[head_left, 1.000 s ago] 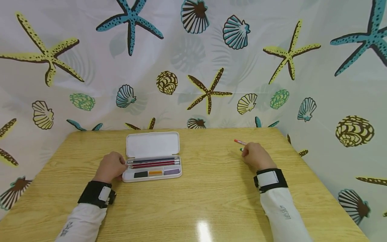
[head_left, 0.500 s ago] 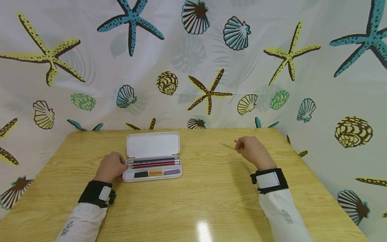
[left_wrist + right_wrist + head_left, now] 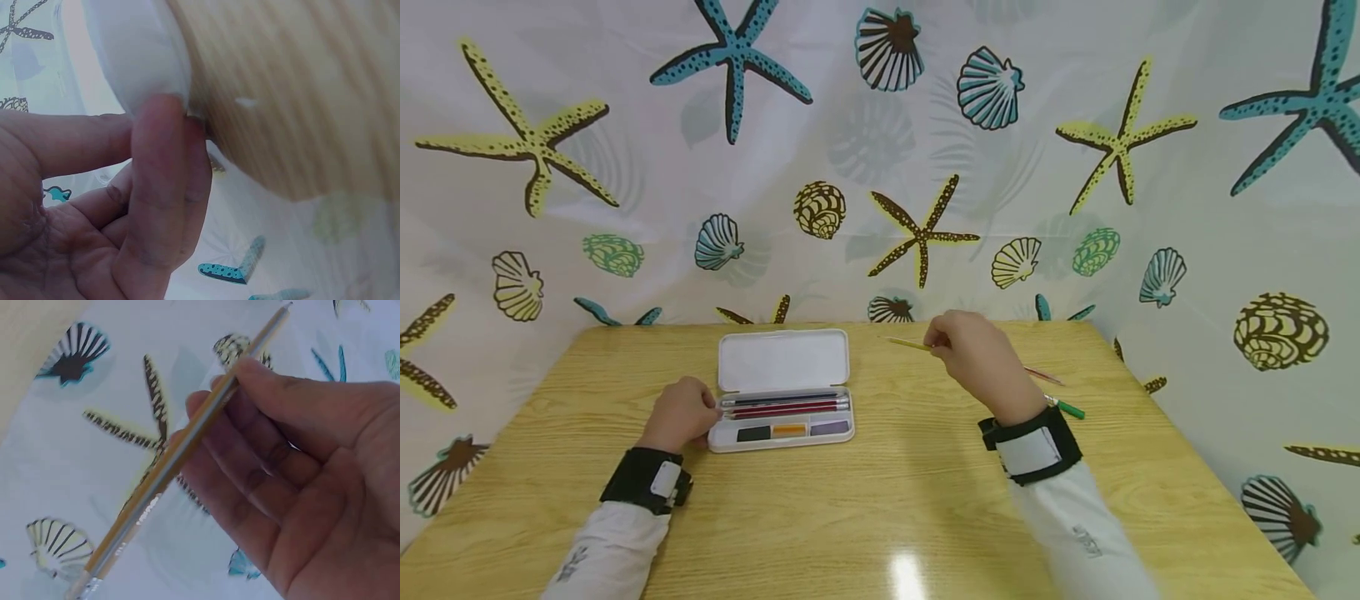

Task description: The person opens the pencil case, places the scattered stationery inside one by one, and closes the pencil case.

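In the head view, a white pencil case (image 3: pixel 722 443) lies open on the table, its lid folded back. Several pencils (image 3: pixel 790 408) fill its upper slot; black, orange and purple blocks (image 3: pixel 788 431) sit in the lower compartments. My left hand (image 3: pixel 679 414) pinches the case's left end between thumb and fingers; the left wrist view shows the white corner (image 3: pixel 147 62) in that grip. Above the table, right of the case, my right hand (image 3: pixel 973 354) pinches a yellow pencil (image 3: pixel 908 342). Seen from the right wrist, the pencil (image 3: pixel 187 445) runs diagonally across thumb and fingertips.
A thin red pencil (image 3: pixel 1043 376) and a green pen-like stick (image 3: pixel 1066 407) lie on the wooden table (image 3: pixel 835 508), partly behind the right wrist. A cloth with starfish and shells (image 3: pixel 820 275) hangs along the table's back and sides.
My right hand has picked up the yellow pencil and moved left toward the case, uncovering the red pencil and green stick. The left hand keeps its hold on the case.
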Available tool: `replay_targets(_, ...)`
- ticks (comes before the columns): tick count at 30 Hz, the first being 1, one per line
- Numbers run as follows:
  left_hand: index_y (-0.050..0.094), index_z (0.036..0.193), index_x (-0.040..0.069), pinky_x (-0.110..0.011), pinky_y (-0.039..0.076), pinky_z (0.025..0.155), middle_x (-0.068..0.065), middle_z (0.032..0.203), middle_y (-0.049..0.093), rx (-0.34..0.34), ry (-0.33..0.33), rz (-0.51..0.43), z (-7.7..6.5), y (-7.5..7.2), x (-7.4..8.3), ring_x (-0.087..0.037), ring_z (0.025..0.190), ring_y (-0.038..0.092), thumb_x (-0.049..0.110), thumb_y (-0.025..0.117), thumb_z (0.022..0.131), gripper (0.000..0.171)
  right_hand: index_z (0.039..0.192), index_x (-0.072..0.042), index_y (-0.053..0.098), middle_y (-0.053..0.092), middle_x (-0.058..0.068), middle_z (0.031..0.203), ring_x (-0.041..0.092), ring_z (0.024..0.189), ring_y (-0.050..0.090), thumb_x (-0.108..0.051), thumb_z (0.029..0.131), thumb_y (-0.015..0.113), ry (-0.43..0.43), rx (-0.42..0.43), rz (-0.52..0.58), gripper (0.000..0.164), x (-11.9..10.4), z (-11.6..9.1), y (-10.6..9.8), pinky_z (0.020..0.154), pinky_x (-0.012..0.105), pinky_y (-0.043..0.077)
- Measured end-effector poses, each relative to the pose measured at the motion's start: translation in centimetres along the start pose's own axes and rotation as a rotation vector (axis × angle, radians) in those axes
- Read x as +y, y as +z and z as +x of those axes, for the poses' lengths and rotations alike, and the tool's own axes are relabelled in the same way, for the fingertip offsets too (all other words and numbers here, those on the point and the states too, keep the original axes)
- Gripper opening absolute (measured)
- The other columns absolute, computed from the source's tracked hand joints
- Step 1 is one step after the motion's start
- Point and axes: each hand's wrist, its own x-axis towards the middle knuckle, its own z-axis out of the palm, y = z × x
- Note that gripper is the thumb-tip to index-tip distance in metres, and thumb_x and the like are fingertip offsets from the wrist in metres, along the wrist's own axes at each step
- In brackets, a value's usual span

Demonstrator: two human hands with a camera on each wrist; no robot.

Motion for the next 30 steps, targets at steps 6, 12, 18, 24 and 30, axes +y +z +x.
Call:
replay_targets(6,0.067,0.094,-0.010,-0.029,0.048,0.053,-0.019,0.084,0.064,-0.005,-0.004,0.005,-0.1,0.0,0.1,-0.024,0.061,0.061,0.006,0.068,0.092,0.017,0.098,-0.010,0.076,0.070,0.003,0.095,0.019,0.087,0.067,-0.005,0.093,0.074,-0.172,-0.020,-0.045,0.007,-4.0,2.9,3.4,0.077,0.036,0.055)
replay_targets(12,0.067,0.093,-0.010,-0.029,0.048,0.053,-0.018,0.083,0.064,-0.003,-0.001,0.003,-0.2,-0.1,0.2,-0.023,0.059,0.060,0.006,0.068,0.092,0.016,0.101,-0.010,0.076,0.069,0.003,0.097,0.016,0.089,0.067,-0.007,0.096,0.071,-0.300,-0.104,-0.042,0.008,-7.3,4.5,7.3,0.078,0.030,0.054)
replay_targets(18,0.067,0.091,-0.009,-0.029,0.047,0.052,-0.017,0.081,0.064,0.004,0.005,0.011,0.0,-0.1,0.1,-0.021,0.057,0.060,0.006,0.069,0.092,0.015,0.104,-0.014,0.077,0.070,-0.002,0.101,0.011,0.094,0.067,-0.012,0.098,0.071,-0.353,-0.125,-0.056,0.008,-9.6,5.5,10.0,0.079,0.022,0.053)
replay_targets(24,0.067,0.090,-0.009,-0.029,0.047,0.052,-0.017,0.081,0.064,0.004,0.008,0.008,-0.1,-0.1,0.1,-0.021,0.057,0.060,0.005,0.069,0.091,0.014,0.107,-0.014,0.078,0.071,-0.003,0.102,0.010,0.094,0.068,-0.013,0.098,0.070,-0.335,-0.168,-0.059,0.012,-10.6,6.6,12.6,0.080,0.020,0.053)
replay_targets(30,0.067,0.088,-0.008,-0.029,0.046,0.051,-0.015,0.076,0.064,0.003,0.013,0.004,0.0,0.0,-0.1,-0.020,0.054,0.059,0.006,0.069,0.091,0.014,0.107,-0.016,0.078,0.071,-0.004,0.103,0.008,0.095,0.067,-0.014,0.099,0.069,-0.319,-0.175,-0.046,0.012,-11.4,7.5,14.5,0.080,0.019,0.052)
